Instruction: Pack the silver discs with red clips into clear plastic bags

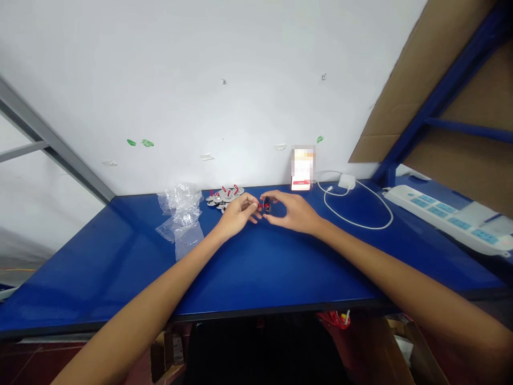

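Observation:
Above the blue table, both of my hands meet at a small round disc [267, 204] with a red piece at its middle. My right hand [294, 210] grips the disc's rim between thumb and fingers, with the disc turned nearly edge-on. My left hand [240, 213] is closed in a pinch at the red strap [259, 206] on the disc's left side. Just behind my left hand lies a pile of flat grey discs [218, 197] with red loops. Several clear plastic bags [182, 208] lie to the left of the pile.
Against the white wall leans a lit phone [302, 171]. A white charger [347, 182] with its looped cable [363, 227] lies to the right. Farther right is a white power strip [449, 216]. The blue table [272, 278] ends at a dark front edge.

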`<state>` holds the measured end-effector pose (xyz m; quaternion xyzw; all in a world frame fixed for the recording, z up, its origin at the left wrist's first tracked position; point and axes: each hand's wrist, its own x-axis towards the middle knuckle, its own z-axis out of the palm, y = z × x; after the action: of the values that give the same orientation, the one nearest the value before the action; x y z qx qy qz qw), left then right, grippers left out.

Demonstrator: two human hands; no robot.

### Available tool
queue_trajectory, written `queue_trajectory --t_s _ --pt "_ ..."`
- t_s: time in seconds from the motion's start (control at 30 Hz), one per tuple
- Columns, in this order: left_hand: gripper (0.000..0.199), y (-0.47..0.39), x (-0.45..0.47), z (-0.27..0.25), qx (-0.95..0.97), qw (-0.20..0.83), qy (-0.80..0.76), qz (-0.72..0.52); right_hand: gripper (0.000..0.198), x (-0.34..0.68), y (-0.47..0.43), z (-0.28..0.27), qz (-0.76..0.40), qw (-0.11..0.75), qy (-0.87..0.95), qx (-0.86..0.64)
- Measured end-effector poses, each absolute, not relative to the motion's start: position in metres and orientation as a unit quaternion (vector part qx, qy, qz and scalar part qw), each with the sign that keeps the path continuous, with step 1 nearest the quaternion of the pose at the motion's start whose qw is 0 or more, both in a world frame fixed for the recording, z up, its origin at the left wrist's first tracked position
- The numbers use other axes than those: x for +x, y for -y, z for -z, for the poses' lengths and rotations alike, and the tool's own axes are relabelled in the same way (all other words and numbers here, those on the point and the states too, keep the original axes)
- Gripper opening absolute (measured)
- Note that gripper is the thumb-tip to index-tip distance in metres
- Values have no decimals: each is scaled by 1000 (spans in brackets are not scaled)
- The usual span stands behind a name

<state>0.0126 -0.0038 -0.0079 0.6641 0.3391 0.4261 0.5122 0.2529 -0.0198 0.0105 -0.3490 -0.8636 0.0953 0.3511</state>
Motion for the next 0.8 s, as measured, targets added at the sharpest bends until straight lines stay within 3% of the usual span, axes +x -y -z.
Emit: queue_trajectory --t_s 0.13,0.33,0.57,0.63,0.8 --pt "36 8 13 3 644 551 -332 -413 54 253 19 -9 -87 307 874 -367" --pt "27 6 16 6 675 523 -321 -409 58 252 20 -7 -97 299 882 -350" --pt "14 5 2 -16 755 363 -370 -402 71 252 17 0 -142 306 865 -372" --pt "13 1 -8 -28 752 301 -395 -434 65 251 17 1 -147 314 860 -375" --pt "11 -15 -36 -46 716 188 -445 -504 26 233 33 -4 -92 347 880 -311"
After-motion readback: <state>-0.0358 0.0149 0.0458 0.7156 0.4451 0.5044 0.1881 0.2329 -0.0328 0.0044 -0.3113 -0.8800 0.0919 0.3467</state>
